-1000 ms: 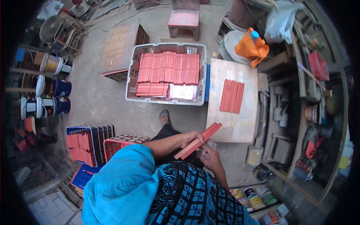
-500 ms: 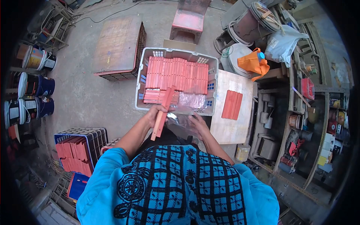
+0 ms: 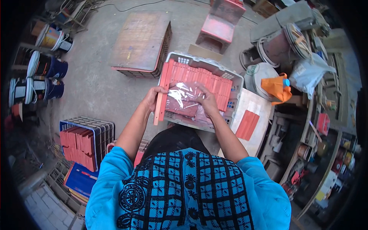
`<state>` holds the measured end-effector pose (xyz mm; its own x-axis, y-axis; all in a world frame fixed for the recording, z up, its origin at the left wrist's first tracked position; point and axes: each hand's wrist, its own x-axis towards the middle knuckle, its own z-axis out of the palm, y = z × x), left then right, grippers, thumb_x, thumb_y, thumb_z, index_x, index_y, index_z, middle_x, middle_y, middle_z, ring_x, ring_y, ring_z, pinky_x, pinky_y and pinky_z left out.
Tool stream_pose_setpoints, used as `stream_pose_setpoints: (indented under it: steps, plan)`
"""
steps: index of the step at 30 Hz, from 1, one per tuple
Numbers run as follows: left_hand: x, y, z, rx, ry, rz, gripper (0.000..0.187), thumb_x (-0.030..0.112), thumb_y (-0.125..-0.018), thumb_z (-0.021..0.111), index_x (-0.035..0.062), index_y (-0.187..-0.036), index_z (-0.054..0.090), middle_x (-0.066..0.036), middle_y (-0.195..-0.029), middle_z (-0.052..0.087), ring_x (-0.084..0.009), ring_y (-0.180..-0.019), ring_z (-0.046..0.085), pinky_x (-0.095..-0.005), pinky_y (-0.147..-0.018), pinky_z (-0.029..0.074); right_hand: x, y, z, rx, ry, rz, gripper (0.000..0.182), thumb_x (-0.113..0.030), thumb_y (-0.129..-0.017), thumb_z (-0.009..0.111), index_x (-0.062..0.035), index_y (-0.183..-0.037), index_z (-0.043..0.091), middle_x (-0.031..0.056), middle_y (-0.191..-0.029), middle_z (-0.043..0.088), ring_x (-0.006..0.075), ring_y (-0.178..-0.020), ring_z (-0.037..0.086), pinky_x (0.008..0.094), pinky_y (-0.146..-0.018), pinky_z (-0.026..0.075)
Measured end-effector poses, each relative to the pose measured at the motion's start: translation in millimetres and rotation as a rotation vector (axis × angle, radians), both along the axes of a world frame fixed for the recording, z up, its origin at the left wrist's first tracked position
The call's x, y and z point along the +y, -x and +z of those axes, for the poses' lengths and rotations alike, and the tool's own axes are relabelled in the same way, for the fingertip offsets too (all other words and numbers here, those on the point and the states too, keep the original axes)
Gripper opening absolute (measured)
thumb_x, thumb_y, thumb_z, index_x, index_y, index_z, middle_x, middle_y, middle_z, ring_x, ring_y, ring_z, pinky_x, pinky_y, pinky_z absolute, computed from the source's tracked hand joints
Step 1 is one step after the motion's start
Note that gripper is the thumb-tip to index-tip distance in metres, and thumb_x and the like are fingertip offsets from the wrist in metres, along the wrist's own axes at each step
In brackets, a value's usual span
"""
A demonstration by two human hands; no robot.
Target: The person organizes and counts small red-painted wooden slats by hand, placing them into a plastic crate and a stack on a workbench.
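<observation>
My left hand [image 3: 154, 96] is closed round a couple of long red wooden strips [image 3: 162, 94], held near the left edge of a grey plastic crate [image 3: 237, 86]. A clear plastic bag [image 3: 183, 95] stretches between my hands, over the crate. My right hand [image 3: 207, 100] pinches the bag's right side. Rows of red strips [image 3: 203, 78] fill much of the crate, and more plastic film lies near its front edge. Several red strips [image 3: 248, 125] lie side by side on a pale board [image 3: 251, 101] to the right.
A blue-edged crate of red pieces [image 3: 78, 147] stands at the lower left. A wooden board [image 3: 140, 40] tops a crate beyond. There are a red stool [image 3: 218, 28], paint buckets [image 3: 48, 67] at left, an orange bag [image 3: 274, 87] and cluttered shelves [image 3: 326, 168] at right.
Both hands have moved forward over the crate, raising the strips and the plastic bag. My right hand, apart before, now grips the bag. The view has turned, so the crate appears tilted and further right.
</observation>
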<state>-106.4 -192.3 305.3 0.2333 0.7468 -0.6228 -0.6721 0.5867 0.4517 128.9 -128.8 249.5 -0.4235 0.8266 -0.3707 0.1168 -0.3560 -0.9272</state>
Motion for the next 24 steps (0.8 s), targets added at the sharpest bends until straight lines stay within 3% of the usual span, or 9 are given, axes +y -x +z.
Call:
stream_pose_setpoints:
  steps: [1,5,8,9,12,14,16,19,24]
  plan:
    - [5.1,6.7,8.0,0.019,-0.09,-0.034,0.06,0.014,-0.066,0.051,0.0019,-0.125,0.047,-0.015,-0.11,0.056,-0.022,-0.082,0.06,-0.0334,-0.077,0.05,5.8,6.3,12.3,0.026,-0.082,-0.014,0.058,0.011,-0.071,0.056,-0.0038,-0.127,0.047,0.0036,-0.096,0.057,0.0067,-0.063,0.051,0.0207,-0.052,0.045]
    - [8.5,17.6,-0.6,0.071,-0.152,0.018,0.057,0.012,-0.065,0.052,0.001,-0.121,0.05,-0.013,-0.101,0.059,-0.0193,-0.083,0.06,-0.0317,-0.073,0.051,20.0,12.1,-23.0,0.001,-0.194,0.064,0.063,0.012,-0.07,0.055,-0.0045,-0.13,0.044,0.0054,-0.114,0.05,0.0073,-0.071,0.051,0.0221,-0.058,0.047]
    - [-16.5,32.9,-75.8,0.157,0.108,0.124,0.053,0.012,-0.064,0.054,0.0013,-0.115,0.053,-0.011,-0.096,0.06,-0.018,-0.084,0.06,-0.03,-0.068,0.05,9.6,27.8,-67.9,0.008,-0.048,0.013,0.068,0.013,-0.064,0.051,-0.0035,-0.13,0.043,0.0114,-0.137,0.039,0.021,-0.127,0.035,0.0278,-0.103,0.028]
    - [-23.7,34.7,-82.9,0.142,0.152,0.152,0.048,0.012,-0.062,0.055,0.0023,-0.11,0.055,-0.011,-0.096,0.059,-0.0182,-0.084,0.06,-0.0289,-0.066,0.049,2.3,33.5,-80.9,0.004,0.03,-0.003,0.068,0.013,-0.064,0.05,-0.0038,-0.13,0.043,0.0116,-0.137,0.039,0.0207,-0.127,0.035,0.0275,-0.102,0.028]
    - [-51.3,53.7,-115.9,0.235,0.279,0.157,0.049,0.012,-0.063,0.053,0.0021,-0.111,0.053,-0.008,-0.106,0.057,-0.0204,-0.101,0.057,-0.0266,-0.064,0.048,-16.4,42.2,-145.9,-0.304,-0.232,0.107,0.068,0.013,-0.067,0.052,-0.0074,-0.131,0.042,0.0133,-0.137,0.036,0.0241,-0.122,0.04,0.0293,-0.096,0.038]
    - [-63.6,66.4,-123.6,0.231,0.361,0.177,0.048,0.013,-0.062,0.054,0.0028,-0.109,0.054,-0.01,-0.105,0.057,-0.0199,-0.096,0.057,-0.0261,-0.063,0.047,-37.3,41.5,-194.7,-0.49,-0.334,0.175,0.067,0.012,-0.068,0.053,-0.0091,-0.131,0.043,0.0139,-0.137,0.037,0.0265,-0.12,0.042,0.0306,-0.092,0.042]
    - [-72.4,81.9,-130.7,0.213,0.419,0.186,0.047,0.011,-0.062,0.055,0.0041,-0.109,0.055,-0.012,-0.097,0.059,-0.0188,-0.085,0.059,-0.0259,-0.061,0.048,-45.4,53.9,-187.6,-0.496,-0.244,0.147,0.067,0.012,-0.068,0.056,-0.0093,-0.13,0.044,0.0149,-0.128,0.042,0.0297,-0.115,0.046,0.0322,-0.092,0.042]
    - [-74.8,96.6,-137.9,0.257,0.404,0.189,0.047,0.011,-0.062,0.055,0.0017,-0.109,0.054,-0.011,-0.098,0.058,-0.0198,-0.091,0.059,-0.0256,-0.059,0.048,-49.4,62.9,-191.9,-0.518,-0.152,0.163,0.067,0.013,-0.066,0.058,-0.0078,-0.129,0.044,0.0164,-0.119,0.046,0.0305,-0.109,0.049,0.0335,-0.091,0.042]
    - [-55.7,102.2,-133.8,0.256,0.361,0.188,0.046,0.011,-0.064,0.055,-0.0003,-0.108,0.054,-0.01,-0.101,0.057,-0.0213,-0.094,0.06,-0.0261,-0.061,0.05,-43.7,75.4,-179.1,-0.599,-0.111,0.196,0.065,0.007,-0.065,0.064,-0.0068,-0.127,0.046,0.0177,-0.123,0.042,0.0312,-0.106,0.049,0.0337,-0.088,0.043]
